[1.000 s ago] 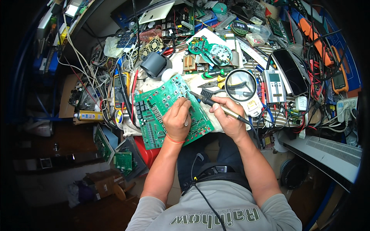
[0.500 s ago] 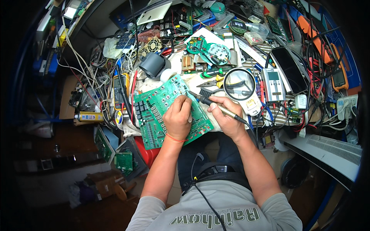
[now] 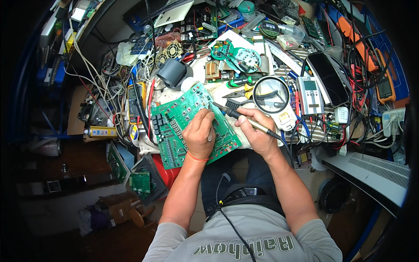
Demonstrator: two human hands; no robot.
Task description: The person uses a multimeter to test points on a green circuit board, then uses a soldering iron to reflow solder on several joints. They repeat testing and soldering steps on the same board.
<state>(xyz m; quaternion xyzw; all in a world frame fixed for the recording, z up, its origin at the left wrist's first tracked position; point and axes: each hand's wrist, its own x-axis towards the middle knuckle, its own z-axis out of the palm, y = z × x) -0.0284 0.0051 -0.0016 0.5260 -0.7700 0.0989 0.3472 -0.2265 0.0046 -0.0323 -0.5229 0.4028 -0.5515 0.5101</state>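
A large green circuit board (image 3: 167, 114) lies tilted at the near edge of the bench, with black relays and digit displays on it. My left hand (image 3: 200, 134) rests over its middle, fingers pinched round a slim light-coloured tool (image 3: 211, 133) that is mostly hidden in the grip. From the right, my right hand (image 3: 256, 130) grips a soldering iron (image 3: 232, 113) by its dark handle. The iron's tip points left at the board's upper right part, near my left fingertips; whether it touches is too small to tell.
Right of the board lie a round magnifier (image 3: 270, 95), yellow-handled pliers (image 3: 238, 94) and a black brush (image 3: 235, 104). A dark grey cup-shaped holder (image 3: 171, 73) stands behind it. A yellow multimeter (image 3: 136, 102) and tangled cables crowd the left; a phone-like black slab (image 3: 327, 78) lies right.
My left hand has shifted slightly left over the board, and its tool's end with it. My right hand and the soldering iron have barely moved.
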